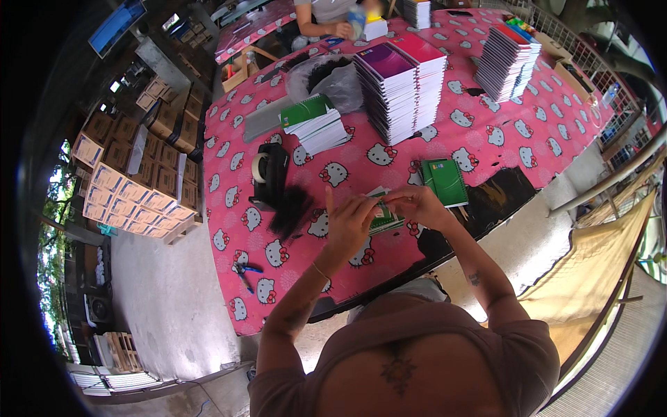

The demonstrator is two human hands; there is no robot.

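Close to my body a small green notebook (386, 222) lies on the table, largely hidden under my fingers. My left hand (351, 218) is closed at its upper left side, the index finger and thumb meeting near its edge. My right hand (421, 204) pinches at the upper right edge, fingertips almost touching those of the left. What lies exactly between the fingertips is too small to make out. Just right of my hands is another green spiral notebook (445, 183). A heap of thin black wire coils (292, 213) spreads to the left, beside a black tape dispenser (271, 175).
Blue-handled pliers (247, 273) lie near the left table edge. Green notebooks (314, 125) form a low stack beyond. Tall purple (389, 62) and red (425, 50) notebook stacks stand behind, with another stack (507, 62) farther right. A co-worker's hand (342, 30) is across the table.
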